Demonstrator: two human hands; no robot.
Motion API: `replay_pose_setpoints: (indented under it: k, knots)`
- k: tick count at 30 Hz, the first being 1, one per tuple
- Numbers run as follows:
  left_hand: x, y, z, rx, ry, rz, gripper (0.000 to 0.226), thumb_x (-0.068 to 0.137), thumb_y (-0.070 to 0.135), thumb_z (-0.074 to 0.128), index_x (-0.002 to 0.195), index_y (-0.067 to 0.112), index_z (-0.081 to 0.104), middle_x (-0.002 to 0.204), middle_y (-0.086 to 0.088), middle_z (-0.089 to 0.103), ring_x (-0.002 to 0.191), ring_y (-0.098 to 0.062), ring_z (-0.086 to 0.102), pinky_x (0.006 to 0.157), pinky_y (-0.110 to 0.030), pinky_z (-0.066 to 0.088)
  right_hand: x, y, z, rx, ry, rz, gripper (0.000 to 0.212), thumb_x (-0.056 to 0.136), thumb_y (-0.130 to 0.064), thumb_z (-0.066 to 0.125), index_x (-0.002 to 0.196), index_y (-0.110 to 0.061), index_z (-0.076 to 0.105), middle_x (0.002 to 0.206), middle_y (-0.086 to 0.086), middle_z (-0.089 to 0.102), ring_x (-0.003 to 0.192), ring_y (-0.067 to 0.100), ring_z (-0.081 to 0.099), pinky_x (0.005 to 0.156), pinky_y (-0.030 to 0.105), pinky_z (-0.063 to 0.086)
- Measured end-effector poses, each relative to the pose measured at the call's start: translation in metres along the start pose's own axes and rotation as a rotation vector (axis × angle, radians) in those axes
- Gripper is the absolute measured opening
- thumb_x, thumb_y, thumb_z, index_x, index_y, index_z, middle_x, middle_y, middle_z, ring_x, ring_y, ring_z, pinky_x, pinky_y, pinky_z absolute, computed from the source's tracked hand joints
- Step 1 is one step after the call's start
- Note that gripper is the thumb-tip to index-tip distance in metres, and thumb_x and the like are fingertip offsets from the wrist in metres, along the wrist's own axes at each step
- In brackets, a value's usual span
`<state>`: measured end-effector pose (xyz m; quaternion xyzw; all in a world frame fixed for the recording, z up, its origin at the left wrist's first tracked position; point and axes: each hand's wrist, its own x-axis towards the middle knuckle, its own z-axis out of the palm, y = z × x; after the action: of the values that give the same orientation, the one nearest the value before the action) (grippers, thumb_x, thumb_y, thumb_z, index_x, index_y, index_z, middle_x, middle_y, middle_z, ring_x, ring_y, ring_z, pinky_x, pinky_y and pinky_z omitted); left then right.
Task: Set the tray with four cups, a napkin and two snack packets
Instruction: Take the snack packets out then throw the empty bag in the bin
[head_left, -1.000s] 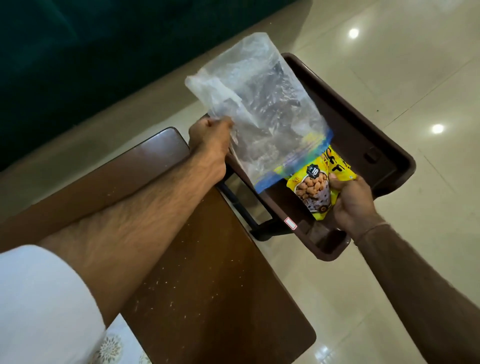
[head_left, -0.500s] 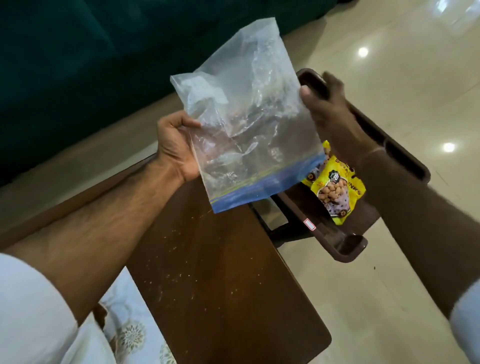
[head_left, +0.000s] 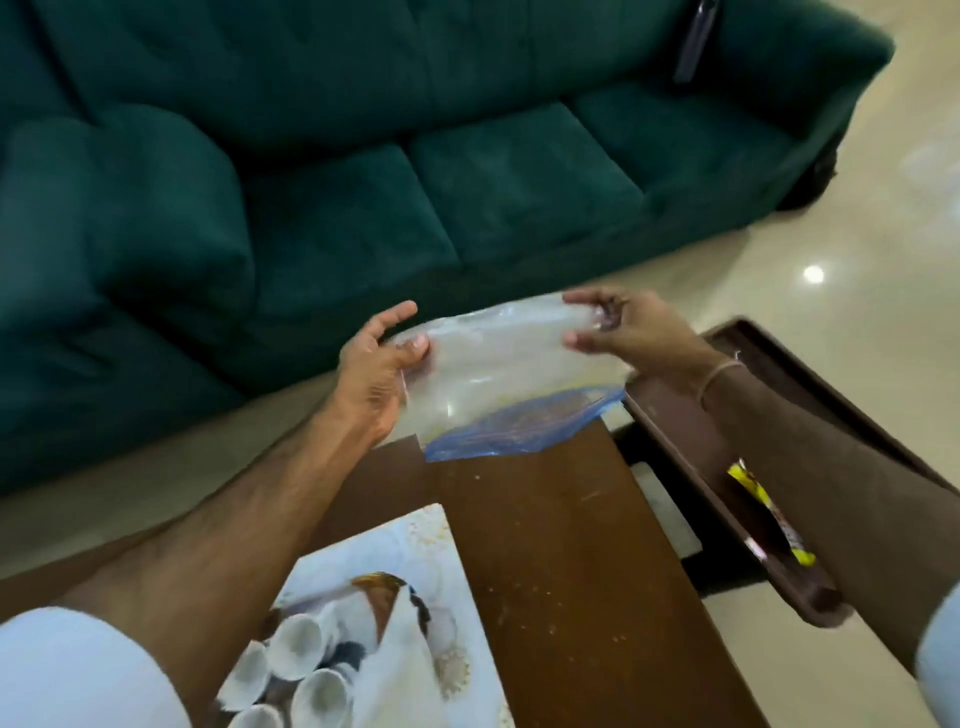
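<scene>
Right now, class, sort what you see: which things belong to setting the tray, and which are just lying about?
Belong to the job:
tray
snack packet
cups
napkin
plastic bag, in the grip of both hands

Just lying about:
sofa
patterned mat
table

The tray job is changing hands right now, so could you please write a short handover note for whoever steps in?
Left hand and right hand both hold the clear zip bag above the wooden table.
Brown tray sits at the table's right end, with a yellow snack packet in it, partly hidden by the right arm.
Paper cups and a white napkin lie on the patterned mat, not in the tray.
Left: load cups and napkin; a second packet cannot be confirmed.
</scene>
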<state>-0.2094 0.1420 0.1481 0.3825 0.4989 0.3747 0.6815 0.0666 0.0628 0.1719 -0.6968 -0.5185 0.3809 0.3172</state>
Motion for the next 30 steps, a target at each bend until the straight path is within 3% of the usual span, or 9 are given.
replay_pose_setpoints:
  k: [6,9,12,16,18,22,25,27,30]
  knots:
    - [-0.073,0.124,-0.123,0.68,0.162,0.164,0.02,0.08,0.015,0.079,0.1,0.016,0.076,0.102,-0.006,0.071,0.101,-0.026,0.066,0.082,-0.028,0.056,0.003,-0.187,0.049,-0.579,-0.047,-0.312,0.015,0.084,-0.02,0.078,0.098,-0.015,0.078,0.096,0.004,0.049,0.094,0.025,0.058,0.076,0.02,0.034]
    - [-0.121,0.18,-0.17,1.077,0.218,0.385,0.049,0.073,0.046,0.083,0.115,0.027,0.067,0.135,0.0,0.049,0.131,-0.024,0.041,0.113,-0.045,0.033,-0.008,-0.287,0.079,-0.682,-0.138,-0.488,0.015,0.082,-0.015,0.081,0.096,-0.013,0.078,0.109,0.007,0.045,0.107,0.029,0.054,0.097,0.027,0.04]
    - [-0.173,0.233,-0.204,1.231,0.088,0.545,0.083,0.063,0.059,0.082,0.136,0.028,0.054,0.149,0.003,0.046,0.136,-0.019,0.039,0.114,-0.042,0.029,-0.033,-0.385,0.126,-0.763,-0.252,-0.689,0.011,0.082,-0.017,0.08,0.093,-0.019,0.077,0.129,0.005,0.046,0.12,0.026,0.045,0.105,0.035,0.039]
    - [-0.217,0.276,-0.266,1.053,0.022,0.35,0.039,0.072,0.034,0.086,0.104,0.018,0.07,0.098,0.0,0.074,0.094,-0.022,0.07,0.08,-0.036,0.057,-0.056,-0.482,0.198,-0.65,-0.292,-0.901,0.02,0.082,-0.02,0.08,0.101,-0.025,0.076,0.145,-0.001,0.042,0.125,0.014,0.039,0.111,0.034,0.036]
    - [-0.237,0.282,-0.316,0.751,0.095,0.333,0.024,0.073,0.018,0.087,0.092,0.012,0.074,0.09,-0.006,0.077,0.087,-0.027,0.074,0.079,-0.043,0.061,-0.066,-0.51,0.24,-0.458,-0.172,-0.863,0.062,0.076,-0.025,0.086,0.132,-0.028,0.061,0.156,0.002,0.033,0.143,0.02,0.032,0.12,0.044,0.03]
    - [-0.285,0.272,-0.403,0.164,0.129,0.349,0.041,0.076,0.01,0.084,0.114,0.006,0.072,0.114,-0.016,0.074,0.106,-0.033,0.072,0.088,-0.051,0.059,-0.096,-0.517,0.329,0.263,-0.432,-0.219,0.144,0.056,-0.037,0.094,0.16,-0.029,-0.005,0.167,0.007,0.021,0.151,0.024,0.025,0.124,0.045,0.022]
    - [-0.315,0.254,-0.457,0.007,0.256,0.347,0.042,0.075,0.009,0.084,0.115,0.005,0.072,0.116,-0.02,0.072,0.109,-0.038,0.07,0.088,-0.054,0.058,-0.116,-0.51,0.402,0.423,-0.893,-0.004,0.098,0.07,-0.022,0.089,0.153,-0.01,0.037,0.141,0.015,0.061,0.127,0.034,0.061,0.111,0.053,0.044]
    - [-0.334,0.239,-0.493,-0.058,0.319,0.332,0.041,0.076,0.006,0.083,0.114,0.002,0.071,0.116,-0.023,0.072,0.109,-0.04,0.069,0.087,-0.051,0.059,-0.129,-0.515,0.45,0.436,-0.938,-0.004,0.058,0.073,-0.01,0.085,0.127,-0.003,0.066,0.123,0.019,0.071,0.113,0.037,0.069,0.101,0.053,0.053]
    - [-0.362,0.213,-0.546,-0.081,0.367,0.312,0.037,0.078,-0.005,0.075,0.115,-0.006,0.07,0.114,-0.023,0.072,0.101,-0.034,0.073,0.077,-0.036,0.06,-0.142,-0.529,0.512,0.427,-0.869,-0.026,0.048,0.07,0.009,0.08,0.117,0.004,0.069,0.115,0.024,0.073,0.105,0.043,0.07,0.096,0.059,0.055]
